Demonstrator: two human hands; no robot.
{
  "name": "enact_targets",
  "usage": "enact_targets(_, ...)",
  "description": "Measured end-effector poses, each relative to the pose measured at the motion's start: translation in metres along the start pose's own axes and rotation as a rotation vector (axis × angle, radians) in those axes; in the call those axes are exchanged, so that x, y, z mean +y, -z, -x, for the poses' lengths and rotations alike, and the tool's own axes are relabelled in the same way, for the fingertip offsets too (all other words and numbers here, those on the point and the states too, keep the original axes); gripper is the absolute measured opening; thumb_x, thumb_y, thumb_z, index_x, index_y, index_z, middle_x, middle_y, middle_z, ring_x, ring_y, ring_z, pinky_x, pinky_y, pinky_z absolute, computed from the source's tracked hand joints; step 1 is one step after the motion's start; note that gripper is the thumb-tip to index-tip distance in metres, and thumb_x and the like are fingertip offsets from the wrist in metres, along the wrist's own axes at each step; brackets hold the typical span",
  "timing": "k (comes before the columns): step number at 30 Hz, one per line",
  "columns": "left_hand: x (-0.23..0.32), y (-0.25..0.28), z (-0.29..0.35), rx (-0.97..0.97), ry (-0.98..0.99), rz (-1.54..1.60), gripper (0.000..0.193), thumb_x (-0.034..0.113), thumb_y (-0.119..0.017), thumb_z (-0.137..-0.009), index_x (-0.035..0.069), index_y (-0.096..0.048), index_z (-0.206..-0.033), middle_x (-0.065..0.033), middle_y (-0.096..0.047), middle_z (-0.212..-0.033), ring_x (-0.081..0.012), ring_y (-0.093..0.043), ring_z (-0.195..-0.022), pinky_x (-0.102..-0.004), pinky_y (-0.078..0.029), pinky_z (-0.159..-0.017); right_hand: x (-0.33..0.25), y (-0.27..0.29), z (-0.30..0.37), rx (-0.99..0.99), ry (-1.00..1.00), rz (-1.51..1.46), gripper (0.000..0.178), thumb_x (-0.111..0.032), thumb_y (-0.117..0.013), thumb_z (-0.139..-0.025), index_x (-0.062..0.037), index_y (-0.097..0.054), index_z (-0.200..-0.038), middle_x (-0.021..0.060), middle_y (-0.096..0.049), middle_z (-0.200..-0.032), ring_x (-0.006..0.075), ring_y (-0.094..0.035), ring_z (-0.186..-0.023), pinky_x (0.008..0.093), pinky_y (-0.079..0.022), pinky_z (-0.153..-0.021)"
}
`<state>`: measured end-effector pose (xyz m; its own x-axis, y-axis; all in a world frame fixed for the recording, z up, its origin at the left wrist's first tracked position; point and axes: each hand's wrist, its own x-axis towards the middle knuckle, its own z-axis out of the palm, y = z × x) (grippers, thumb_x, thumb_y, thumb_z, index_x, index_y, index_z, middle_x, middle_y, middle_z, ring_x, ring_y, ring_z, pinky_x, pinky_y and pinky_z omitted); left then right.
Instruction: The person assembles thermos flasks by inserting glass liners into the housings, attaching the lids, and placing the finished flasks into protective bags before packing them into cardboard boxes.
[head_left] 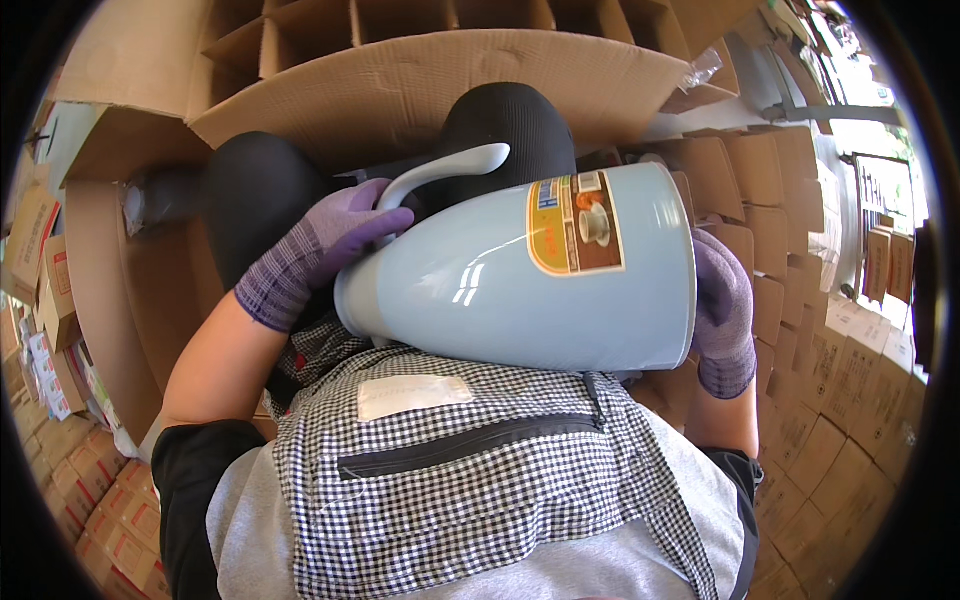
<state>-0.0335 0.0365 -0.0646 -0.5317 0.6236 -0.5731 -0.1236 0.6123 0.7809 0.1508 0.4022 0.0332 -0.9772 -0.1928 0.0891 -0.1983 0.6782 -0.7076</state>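
Note:
A glossy light-blue vacuum jug (pixel 460 275) lies on its side across my lap, its narrow top to the left and its wide base to the right. A colourful label with a cup picture (pixel 577 225) is stuck on its body. My left hand (pixel 345 230), in a purple-grey glove, grips the jug near its top, the thumb by the pale curved handle (pixel 440 170). Against the base is my right hand (pixel 722 300), gloved alike; its fingers are partly hidden behind the jug's edge. The jug's mouth is mostly out of sight.
Ahead of my knees stands a large open carton (pixel 430 90) with cardboard dividers. Another open box (pixel 130 270) is at the left, with a dark see-through object inside. Folded cardboard dividers (pixel 770 190) stand at the right, and stacked cartons (pixel 840 400) lie beyond them.

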Motion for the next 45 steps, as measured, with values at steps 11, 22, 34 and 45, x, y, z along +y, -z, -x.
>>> enact_targets(11, 0.066, -0.004, 0.03, 0.4, -0.328, -0.05, 0.034, 0.014, -0.065, -0.101, -0.003, -0.062, -0.13, -0.0055, -0.068, -0.099, -0.0121, -0.065, -0.092, -0.0259, -0.051, -0.088, 0.019, -0.036, 0.079, 0.026, -0.293, -0.114, 0.033, -0.004, -0.072, -0.087, -0.002, -0.068, -0.12, 0.0173, -0.066, -0.103, 0.0302, -0.069, -0.093, 0.0395, -0.058, -0.083)
enact_targets(22, 0.03, -0.015, 0.029, 0.428, -0.383, 0.163, 0.034, 0.015, -0.066, -0.102, -0.003, -0.062, -0.13, -0.0064, -0.069, -0.102, -0.0117, -0.066, -0.093, -0.0268, -0.053, -0.088, -0.023, -0.036, 0.052, 0.013, -0.438, -0.123, 0.031, -0.022, -0.067, -0.095, 0.0023, -0.07, -0.113, 0.0154, -0.068, -0.098, 0.0245, -0.068, -0.081, 0.0372, -0.056, -0.079)
enact_targets(34, 0.011, -0.014, 0.016, 0.29, -0.227, 0.332, 0.028, 0.014, -0.065, -0.1, 0.001, -0.065, -0.125, -0.0041, -0.068, -0.095, -0.0104, -0.065, -0.088, -0.0255, -0.052, -0.086, -0.017, -0.017, 0.04, 0.002, 0.226, 0.599, 0.049, -0.021, -0.079, -0.077, 0.001, -0.068, -0.119, 0.0148, -0.067, -0.112, 0.0309, -0.065, -0.102, 0.0459, -0.053, -0.094)
enact_targets(45, -0.004, -0.011, 0.051, 0.54, -0.31, 0.267, 0.03, 0.01, -0.067, -0.1, -0.002, -0.065, -0.128, -0.0057, -0.07, -0.106, -0.0112, -0.066, -0.091, -0.0259, -0.053, -0.087, -0.021, -0.046, 0.017, -0.253, -0.226, 0.03, 0.027, -0.015, -0.059, -0.098, 0.0059, -0.064, -0.115, 0.0197, -0.068, -0.099, 0.0352, -0.068, -0.094, 0.0443, -0.056, -0.083)
